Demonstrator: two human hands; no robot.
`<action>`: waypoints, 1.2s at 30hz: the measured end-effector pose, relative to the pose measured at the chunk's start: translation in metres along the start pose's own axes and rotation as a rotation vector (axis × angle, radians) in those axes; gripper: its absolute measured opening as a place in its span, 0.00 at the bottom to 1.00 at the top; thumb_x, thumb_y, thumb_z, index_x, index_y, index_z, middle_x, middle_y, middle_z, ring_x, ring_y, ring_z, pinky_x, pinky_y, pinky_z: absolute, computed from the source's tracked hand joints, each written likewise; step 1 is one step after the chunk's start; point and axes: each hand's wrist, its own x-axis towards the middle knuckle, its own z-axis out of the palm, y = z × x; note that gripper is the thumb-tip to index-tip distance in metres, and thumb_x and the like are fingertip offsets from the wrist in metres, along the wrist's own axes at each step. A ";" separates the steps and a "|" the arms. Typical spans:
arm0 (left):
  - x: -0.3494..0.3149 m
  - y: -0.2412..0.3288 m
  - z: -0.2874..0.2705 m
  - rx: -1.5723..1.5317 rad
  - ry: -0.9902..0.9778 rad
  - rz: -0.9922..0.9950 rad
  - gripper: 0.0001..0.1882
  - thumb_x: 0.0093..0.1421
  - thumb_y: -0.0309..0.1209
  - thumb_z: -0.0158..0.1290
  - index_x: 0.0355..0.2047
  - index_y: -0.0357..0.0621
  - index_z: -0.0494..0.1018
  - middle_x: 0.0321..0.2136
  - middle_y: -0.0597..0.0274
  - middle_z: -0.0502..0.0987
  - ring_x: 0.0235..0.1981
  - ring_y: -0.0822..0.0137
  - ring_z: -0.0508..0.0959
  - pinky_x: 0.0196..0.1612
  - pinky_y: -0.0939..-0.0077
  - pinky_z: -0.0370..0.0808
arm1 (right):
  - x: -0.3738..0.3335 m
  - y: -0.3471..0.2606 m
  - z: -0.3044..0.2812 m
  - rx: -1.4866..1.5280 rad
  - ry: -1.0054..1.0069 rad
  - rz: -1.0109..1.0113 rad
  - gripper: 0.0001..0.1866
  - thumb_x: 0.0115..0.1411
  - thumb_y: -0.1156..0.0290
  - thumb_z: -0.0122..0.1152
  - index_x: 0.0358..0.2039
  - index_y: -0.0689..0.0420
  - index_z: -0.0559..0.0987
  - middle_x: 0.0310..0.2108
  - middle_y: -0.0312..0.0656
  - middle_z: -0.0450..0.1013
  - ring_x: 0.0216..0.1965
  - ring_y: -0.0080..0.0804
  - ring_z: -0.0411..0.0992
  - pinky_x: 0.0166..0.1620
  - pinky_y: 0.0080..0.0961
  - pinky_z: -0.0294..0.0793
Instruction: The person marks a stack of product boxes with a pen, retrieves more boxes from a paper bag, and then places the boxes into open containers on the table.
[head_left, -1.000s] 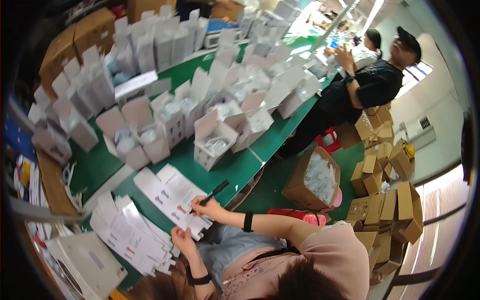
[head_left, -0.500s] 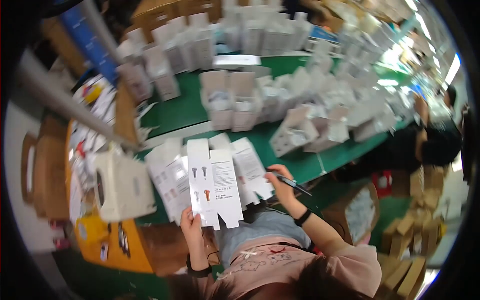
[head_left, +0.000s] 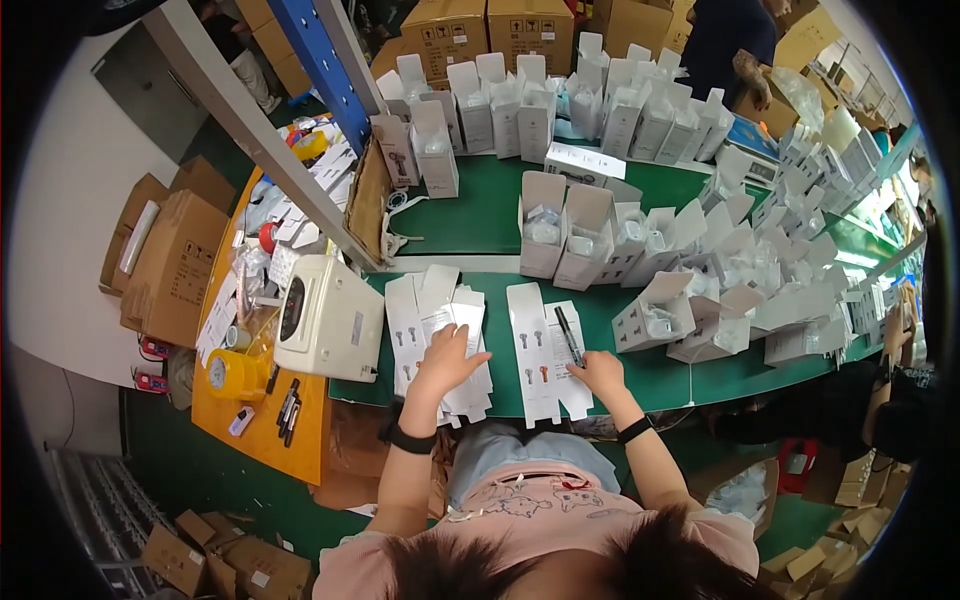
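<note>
My left hand (head_left: 452,360), fingers spread, reaches over a loose pile of flattened white cartons (head_left: 408,310) at the table's near edge. Whether its fingertips touch the top sheet I cannot tell. To the right of that pile lies another flattened white carton (head_left: 531,350), printed with small earphone pictures and partly overlapping a further flat carton (head_left: 577,402). My right hand (head_left: 602,374) is closed on the lower end of a dark marker pen (head_left: 567,332), which points away from me above these cartons.
Opened upright white boxes (head_left: 541,225) with bagged contents crowd the green table at right and along the back. A cream machine (head_left: 330,318) stands left, beside an orange side table (head_left: 230,415) with yellow tape (head_left: 232,374) and pens (head_left: 289,410). Another person (head_left: 735,40) stands behind.
The printed carton that my left hand held up now lies flat on the table. My left hand has let go and opened over the left pile. The pen stays in my right hand.
</note>
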 end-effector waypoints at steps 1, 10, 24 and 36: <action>0.012 0.007 -0.012 0.004 0.002 0.007 0.32 0.48 0.41 0.54 0.48 0.32 0.59 0.48 0.42 0.61 0.50 0.46 0.60 0.51 0.61 0.59 | 0.004 0.004 -0.001 -0.045 -0.021 -0.006 0.18 0.42 0.56 0.61 0.19 0.60 0.74 0.20 0.48 0.71 0.25 0.44 0.71 0.27 0.36 0.69; 0.221 -0.061 -0.139 -0.595 0.882 -0.055 0.30 0.45 0.29 0.54 0.48 0.33 0.58 0.48 0.44 0.62 0.50 0.51 0.62 0.51 0.66 0.59 | 0.042 -0.067 -0.031 0.250 0.014 -0.182 0.15 0.44 0.63 0.59 0.30 0.60 0.74 0.27 0.46 0.70 0.32 0.43 0.70 0.33 0.32 0.70; 0.445 -0.152 -0.287 0.014 1.043 0.162 0.18 0.42 0.16 0.46 0.37 0.39 0.68 0.36 0.49 0.65 0.41 0.49 0.64 0.44 0.65 0.62 | 0.462 -0.364 -0.047 1.044 0.525 0.001 0.51 0.32 0.81 0.61 0.58 0.53 0.48 0.52 0.50 0.53 0.54 0.48 0.52 0.53 0.34 0.57; 0.484 -0.162 -0.303 0.082 0.983 0.163 0.07 0.35 0.18 0.53 0.18 0.36 0.68 0.20 0.53 0.67 0.26 0.52 0.69 0.30 0.65 0.65 | 0.542 -0.364 -0.065 1.143 0.564 -0.331 0.37 0.31 0.77 0.64 0.46 0.59 0.60 0.43 0.47 0.62 0.46 0.43 0.62 0.49 0.29 0.62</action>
